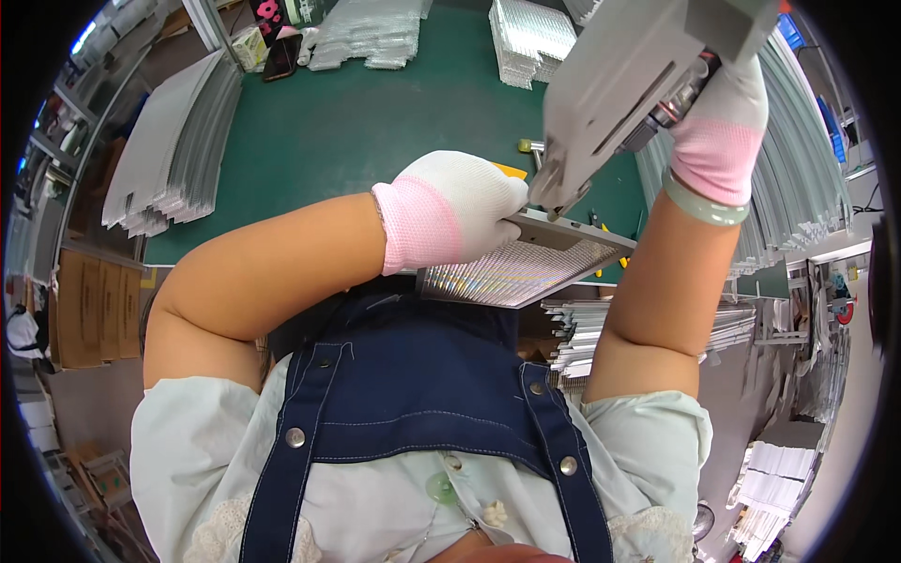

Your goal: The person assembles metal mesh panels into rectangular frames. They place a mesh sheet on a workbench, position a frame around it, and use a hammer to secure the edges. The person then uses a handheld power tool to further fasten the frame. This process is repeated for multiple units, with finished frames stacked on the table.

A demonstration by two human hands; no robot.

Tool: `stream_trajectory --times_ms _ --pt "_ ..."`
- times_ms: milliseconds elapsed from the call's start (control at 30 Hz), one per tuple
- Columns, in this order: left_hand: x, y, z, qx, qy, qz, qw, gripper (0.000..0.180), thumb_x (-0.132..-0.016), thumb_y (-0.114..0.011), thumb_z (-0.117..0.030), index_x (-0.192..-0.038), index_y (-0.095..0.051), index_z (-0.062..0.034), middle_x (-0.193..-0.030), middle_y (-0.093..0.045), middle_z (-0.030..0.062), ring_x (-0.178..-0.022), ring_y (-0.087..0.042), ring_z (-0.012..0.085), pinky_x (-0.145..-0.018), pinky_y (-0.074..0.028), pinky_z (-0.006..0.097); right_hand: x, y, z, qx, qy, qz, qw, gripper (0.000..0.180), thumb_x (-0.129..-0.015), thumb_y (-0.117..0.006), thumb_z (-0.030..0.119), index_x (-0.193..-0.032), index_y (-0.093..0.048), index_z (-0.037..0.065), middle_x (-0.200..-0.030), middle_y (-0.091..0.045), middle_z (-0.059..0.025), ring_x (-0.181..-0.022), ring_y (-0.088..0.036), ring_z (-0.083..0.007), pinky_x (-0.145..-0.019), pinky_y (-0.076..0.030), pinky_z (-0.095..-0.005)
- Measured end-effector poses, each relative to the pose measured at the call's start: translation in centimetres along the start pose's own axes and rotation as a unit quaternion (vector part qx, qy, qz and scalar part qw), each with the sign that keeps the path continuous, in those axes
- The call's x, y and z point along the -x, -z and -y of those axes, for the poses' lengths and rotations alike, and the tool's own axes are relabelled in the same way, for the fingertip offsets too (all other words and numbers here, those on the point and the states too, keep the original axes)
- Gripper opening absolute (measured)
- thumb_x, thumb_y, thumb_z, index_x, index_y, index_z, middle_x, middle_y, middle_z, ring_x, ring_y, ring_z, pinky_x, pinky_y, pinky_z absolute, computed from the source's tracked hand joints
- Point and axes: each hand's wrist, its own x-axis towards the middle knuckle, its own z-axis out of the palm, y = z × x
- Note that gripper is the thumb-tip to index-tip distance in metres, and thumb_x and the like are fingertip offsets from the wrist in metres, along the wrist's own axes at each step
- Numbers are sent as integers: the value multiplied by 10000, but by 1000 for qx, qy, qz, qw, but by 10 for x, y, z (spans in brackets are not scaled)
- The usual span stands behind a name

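In a white glove with a pink cuff, my left hand [455, 211] is closed on the upper edge of a metal-framed mesh panel [521, 274]. The panel is tilted at the front edge of the green table, close to my apron. My right hand [725, 127], gloved alike, is raised at the right around the rear of a large grey staple gun [610, 89] with a metal fitting. Its body hides most of those fingers. The narrow nose of the staple gun points down at the panel's frame, near my left fingertips; whether they touch, I cannot tell.
Stacked silvery panels stand at the left [178, 141] of the green table [319, 131] and along its right side [798, 159]. More mesh pieces [371, 33] and a phone [282, 56] lie at the back. A hammer-like tool [530, 147] and yellow-handled tools [608, 230] lie near the panel.
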Motion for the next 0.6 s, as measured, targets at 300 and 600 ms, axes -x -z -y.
stream_trajectory --times_ms 300,600 --pt "-5 4 0 9 -5 18 1000 267 -907 -622 -291 -973 -643 -33 -858 -679 184 -823 -673 384 -744 -535 478 -7 -4 -5 -10 -73 -68 995 383 -964 -620 293 -1192 -630 -15 -1099 -706 -149 -935 -715 -255 -818 -605 -383" --pt "-7 -5 6 15 -14 8 1000 274 -901 -628 -282 -1063 -643 -62 -871 -692 182 -847 -684 385 -775 -555 469 -10 9 -14 -59 -96 38 993 352 -973 -611 252 -1197 -629 -18 -1119 -702 -138 -980 -703 -246 -865 -583 -389"
